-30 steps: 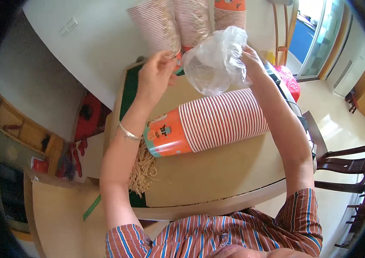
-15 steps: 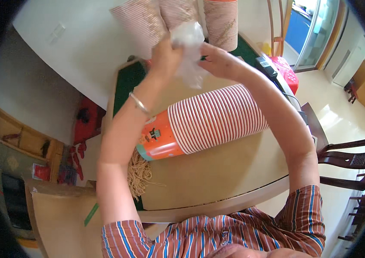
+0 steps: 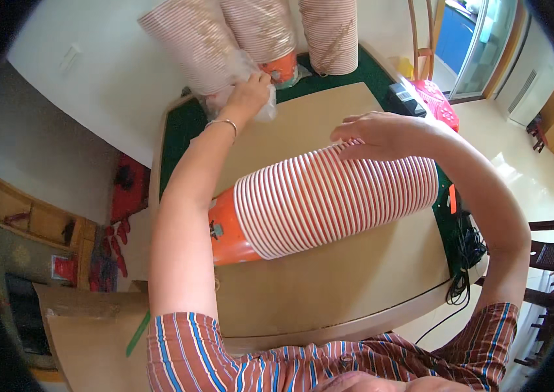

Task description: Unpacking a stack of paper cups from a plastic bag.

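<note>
A long nested stack of orange paper tubs with white rims (image 3: 329, 202) lies on its side across the table. My left hand (image 3: 249, 98) is closed on a crumpled clear plastic bag (image 3: 266, 112) beyond the stack's left end, beside the wrapped stacks at the back. Above the far side of the lying stack is my right hand (image 3: 388, 136), its fingers apart and holding nothing. The fingertips overlap the rims; whether they touch them I cannot tell.
Wrapped stacks of tubs (image 3: 189, 46) (image 3: 260, 29) and another tall stack (image 3: 330, 39) stand against the wall. A black device (image 3: 406, 100) sits at the table's right edge, near a red patterned stool (image 3: 435, 104). Black cables (image 3: 463, 248) hang there. A cardboard box (image 3: 94, 333) is at lower left.
My hands have parted. The left has carried the plastic bag slightly left; the right has let go of it and come down over the stack. The bundle of string is now mostly hidden.
</note>
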Demonstrator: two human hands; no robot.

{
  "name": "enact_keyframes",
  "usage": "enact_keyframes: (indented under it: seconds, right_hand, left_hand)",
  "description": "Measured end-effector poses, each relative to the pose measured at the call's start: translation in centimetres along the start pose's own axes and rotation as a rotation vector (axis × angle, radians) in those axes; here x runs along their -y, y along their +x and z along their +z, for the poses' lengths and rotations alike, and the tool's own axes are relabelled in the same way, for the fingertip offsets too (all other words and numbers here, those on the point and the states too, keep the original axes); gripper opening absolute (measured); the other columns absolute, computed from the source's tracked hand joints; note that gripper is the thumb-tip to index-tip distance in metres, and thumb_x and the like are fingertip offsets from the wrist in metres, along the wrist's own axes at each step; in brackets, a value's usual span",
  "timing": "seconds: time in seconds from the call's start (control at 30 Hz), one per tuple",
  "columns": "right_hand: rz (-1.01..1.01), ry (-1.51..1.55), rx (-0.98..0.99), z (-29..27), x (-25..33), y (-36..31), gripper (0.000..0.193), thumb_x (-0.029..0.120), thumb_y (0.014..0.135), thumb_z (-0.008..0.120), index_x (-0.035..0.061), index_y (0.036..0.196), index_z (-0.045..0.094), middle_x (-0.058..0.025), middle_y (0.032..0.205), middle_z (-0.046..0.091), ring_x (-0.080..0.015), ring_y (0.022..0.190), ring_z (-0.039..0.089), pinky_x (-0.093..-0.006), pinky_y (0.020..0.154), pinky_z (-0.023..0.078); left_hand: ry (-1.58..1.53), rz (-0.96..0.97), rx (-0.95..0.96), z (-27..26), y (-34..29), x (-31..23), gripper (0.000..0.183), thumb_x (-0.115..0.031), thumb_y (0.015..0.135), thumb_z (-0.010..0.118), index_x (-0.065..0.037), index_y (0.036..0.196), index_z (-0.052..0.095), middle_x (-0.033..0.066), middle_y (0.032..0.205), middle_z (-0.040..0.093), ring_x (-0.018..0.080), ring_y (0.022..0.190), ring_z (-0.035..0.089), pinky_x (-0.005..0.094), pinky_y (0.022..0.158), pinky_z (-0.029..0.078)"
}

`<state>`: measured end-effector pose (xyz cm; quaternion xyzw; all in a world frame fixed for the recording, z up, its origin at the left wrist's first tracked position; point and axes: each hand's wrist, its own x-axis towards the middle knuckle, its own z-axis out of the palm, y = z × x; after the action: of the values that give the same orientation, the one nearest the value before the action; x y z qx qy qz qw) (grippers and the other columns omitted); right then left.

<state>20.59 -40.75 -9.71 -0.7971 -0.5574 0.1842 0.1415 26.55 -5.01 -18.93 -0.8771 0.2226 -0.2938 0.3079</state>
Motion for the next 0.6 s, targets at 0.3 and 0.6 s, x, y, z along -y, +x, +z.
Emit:
enact_keyframes:
  seconds: [0.3, 0.6]
  right_hand:
    - [0.014, -0.051, 0.048, 0.4, 0.1, 0.9, 0.048, 0.043, 0.106, 0.048, 0.0059, 0.133, 0.059, -0.0176, 0.123, 0.063, -0.0355, 0.116, 0.063, -0.0469, 0.102, 0.049]
    - [-0.052, 0.024, 0.001, 1.0, 0.1, 1.1, 0.044, 0.039, 0.107, 0.046, 0.0050, 0.128, 0.064, -0.0172, 0.118, 0.064, -0.0336, 0.112, 0.065, -0.0439, 0.100, 0.051]
  left_hand:
    - [-0.271, -0.269, 0.603, 4.4, 0.5, -0.3, 0.038, -0.001, 0.093, 0.050, 0.007, 0.130, 0.052, 0.0267, 0.140, 0.054, 0.0446, 0.115, 0.065, 0.0503, 0.092, 0.056]
    - [-0.210, -0.203, 0.573, 8.9, -0.8, 0.0, 0.040, -0.012, 0.094, 0.054, -0.003, 0.132, 0.057, 0.0115, 0.142, 0.055, 0.0356, 0.132, 0.053, 0.0521, 0.104, 0.046]
